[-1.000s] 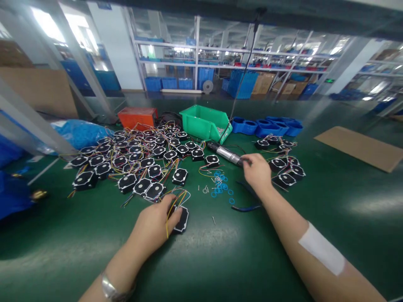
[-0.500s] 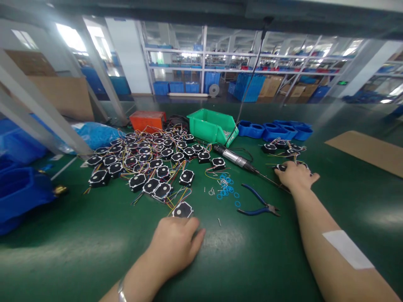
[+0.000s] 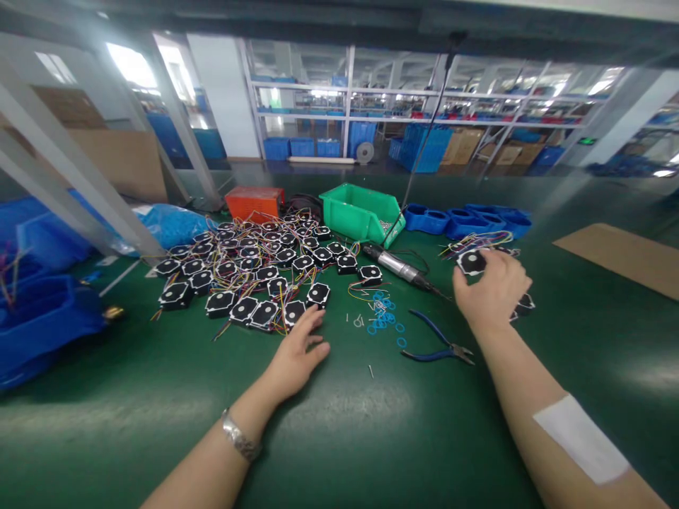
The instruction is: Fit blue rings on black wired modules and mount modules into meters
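My right hand (image 3: 491, 293) is closed on a small black motor (image 3: 472, 262) with coloured wires, lifted above a little cluster of the same motors (image 3: 523, 304) on the right. My left hand (image 3: 297, 353) lies open and flat on the green table, fingertips touching the near edge of a big pile of black motors (image 3: 249, 272) with tangled wires. An electric screwdriver (image 3: 397, 267) lies between the hands, its cable rising to an overhead arm. Blue-handled pliers (image 3: 438, 343) lie just left of my right wrist. Blue rings (image 3: 385, 318) and loose screws are scattered in the middle.
A green bin (image 3: 361, 211), an orange box (image 3: 253, 202) and blue trays (image 3: 467, 220) stand at the back of the table. Blue crates (image 3: 42, 318) sit at the left edge and cardboard (image 3: 620, 258) at the right. Shelving fills the background.
My right hand left the screwdriver, reached to the right cluster and lifted one motor. My left hand let go of a motor near the front and moved up to the pile's edge.
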`<state>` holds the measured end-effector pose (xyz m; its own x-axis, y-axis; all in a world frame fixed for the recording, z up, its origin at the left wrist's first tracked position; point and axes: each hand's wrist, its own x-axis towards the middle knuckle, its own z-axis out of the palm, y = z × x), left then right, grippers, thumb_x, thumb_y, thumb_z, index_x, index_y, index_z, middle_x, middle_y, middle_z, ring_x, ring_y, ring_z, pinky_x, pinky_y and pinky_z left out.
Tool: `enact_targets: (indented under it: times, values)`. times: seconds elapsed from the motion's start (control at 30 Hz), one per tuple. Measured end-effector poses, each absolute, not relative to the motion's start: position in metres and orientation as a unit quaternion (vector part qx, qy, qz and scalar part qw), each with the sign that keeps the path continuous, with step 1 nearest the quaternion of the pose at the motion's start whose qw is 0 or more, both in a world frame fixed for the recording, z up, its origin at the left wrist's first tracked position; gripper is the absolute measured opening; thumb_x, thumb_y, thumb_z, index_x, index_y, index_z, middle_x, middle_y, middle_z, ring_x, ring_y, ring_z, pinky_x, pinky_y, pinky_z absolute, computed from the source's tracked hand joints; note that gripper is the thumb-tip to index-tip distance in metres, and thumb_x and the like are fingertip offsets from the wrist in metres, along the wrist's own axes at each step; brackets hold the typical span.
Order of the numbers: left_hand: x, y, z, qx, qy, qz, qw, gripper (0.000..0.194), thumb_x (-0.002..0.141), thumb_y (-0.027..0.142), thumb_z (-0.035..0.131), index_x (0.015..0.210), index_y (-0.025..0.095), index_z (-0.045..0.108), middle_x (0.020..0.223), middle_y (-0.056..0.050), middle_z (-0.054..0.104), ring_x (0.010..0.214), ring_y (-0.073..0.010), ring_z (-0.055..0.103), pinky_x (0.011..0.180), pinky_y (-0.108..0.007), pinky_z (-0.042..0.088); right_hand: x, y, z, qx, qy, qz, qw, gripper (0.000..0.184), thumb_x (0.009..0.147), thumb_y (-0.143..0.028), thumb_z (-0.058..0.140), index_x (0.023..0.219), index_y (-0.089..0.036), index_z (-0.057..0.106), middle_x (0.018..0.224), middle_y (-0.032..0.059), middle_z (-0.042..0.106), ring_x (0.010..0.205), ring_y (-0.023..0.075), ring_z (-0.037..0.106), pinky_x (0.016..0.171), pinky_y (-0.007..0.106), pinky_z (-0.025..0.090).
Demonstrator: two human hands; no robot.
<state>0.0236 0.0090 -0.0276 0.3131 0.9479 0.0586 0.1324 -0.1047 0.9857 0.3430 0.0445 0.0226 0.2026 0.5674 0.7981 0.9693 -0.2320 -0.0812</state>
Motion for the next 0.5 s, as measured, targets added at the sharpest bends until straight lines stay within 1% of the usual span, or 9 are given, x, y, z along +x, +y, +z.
enact_targets:
  times: [0.1,0.17,0.2,0.27,0.33,0.4,0.43,0.47,0.5]
  values:
    - [0.022,0.009,-0.019,0.503,0.397,0.423,0.641,0.037,0.072,0.024,0.053,0.108,0.015,0.051,0.114,-0.013,0.052,0.096,-0.0206,0.052,0.080,-0.034,0.042,0.293,0.034,0.024,-0.580,-0.652,-0.285,0.396,0.048,0.070,-0.032,0.051,0.109,-0.007,0.039,0.105,0.0155,0.043,0.102,0.0237,0.039,0.085,0.038,0.035]
    - [0.023,0.003,-0.014,0.437,0.354,0.419,0.713,0.028,0.074,0.026,0.053,0.098,0.011,0.058,0.105,-0.014,0.057,0.086,-0.0195,0.056,0.075,-0.032,0.043,0.253,0.019,0.022,-0.509,-0.713,-0.201,0.438,0.048,0.070,-0.029,0.051,0.111,-0.009,0.036,0.105,0.0138,0.043,0.101,0.0202,0.041,0.082,0.034,0.040]
    - [0.025,-0.001,-0.012,0.406,0.324,0.417,0.746,0.027,0.075,0.028,0.052,0.094,0.010,0.060,0.104,-0.014,0.058,0.086,-0.0199,0.056,0.074,-0.032,0.043,0.234,0.010,0.020,-0.482,-0.742,-0.141,0.443,0.048,0.071,-0.027,0.050,0.113,-0.010,0.034,0.106,0.0130,0.043,0.100,0.0186,0.042,0.082,0.032,0.041]
    - [0.028,-0.008,-0.010,0.349,0.262,0.412,0.800,0.030,0.077,0.031,0.049,0.095,0.010,0.059,0.100,-0.014,0.060,0.087,-0.0215,0.056,0.075,-0.035,0.043,0.203,-0.007,0.016,-0.428,-0.797,-0.029,0.425,0.050,0.073,-0.029,0.049,0.115,-0.011,0.031,0.109,0.0118,0.043,0.102,0.0166,0.043,0.085,0.030,0.041]
    - [0.030,-0.014,-0.010,0.310,0.215,0.410,0.830,0.034,0.078,0.035,0.047,0.101,0.012,0.056,0.096,-0.013,0.061,0.086,-0.0226,0.057,0.074,-0.036,0.044,0.186,-0.019,0.011,-0.391,-0.832,0.050,0.391,0.053,0.075,-0.031,0.048,0.119,-0.012,0.027,0.111,0.0106,0.044,0.103,0.0152,0.043,0.087,0.028,0.040]
    - [0.030,-0.015,-0.009,0.290,0.202,0.416,0.838,0.033,0.077,0.034,0.049,0.101,0.013,0.055,0.092,-0.012,0.063,0.082,-0.0214,0.058,0.071,-0.034,0.045,0.183,-0.022,0.008,-0.377,-0.851,0.097,0.352,0.056,0.076,-0.034,0.048,0.123,-0.012,0.025,0.115,0.0103,0.042,0.106,0.0150,0.041,0.090,0.029,0.038]
    - [0.029,-0.015,-0.009,0.284,0.209,0.421,0.835,0.030,0.076,0.033,0.050,0.098,0.012,0.057,0.088,-0.011,0.064,0.079,-0.0201,0.059,0.069,-0.032,0.046,0.186,-0.019,0.008,-0.378,-0.855,0.111,0.336,0.057,0.077,-0.036,0.047,0.124,-0.012,0.025,0.117,0.0105,0.041,0.108,0.0154,0.040,0.092,0.030,0.036]
    - [0.029,-0.013,-0.008,0.279,0.228,0.425,0.831,0.027,0.076,0.031,0.051,0.093,0.012,0.058,0.083,-0.010,0.064,0.076,-0.0188,0.059,0.066,-0.030,0.047,0.191,-0.014,0.008,-0.384,-0.855,0.118,0.327,0.055,0.078,-0.038,0.046,0.123,-0.012,0.028,0.117,0.0103,0.041,0.109,0.0158,0.038,0.092,0.031,0.035]
    - [0.028,-0.012,-0.008,0.273,0.253,0.429,0.823,0.023,0.076,0.029,0.052,0.089,0.011,0.058,0.078,-0.009,0.064,0.073,-0.0177,0.060,0.064,-0.029,0.047,0.198,-0.008,0.008,-0.399,-0.851,0.117,0.319,0.049,0.079,-0.039,0.045,0.119,-0.013,0.035,0.116,0.0097,0.042,0.108,0.0160,0.039,0.092,0.031,0.035]
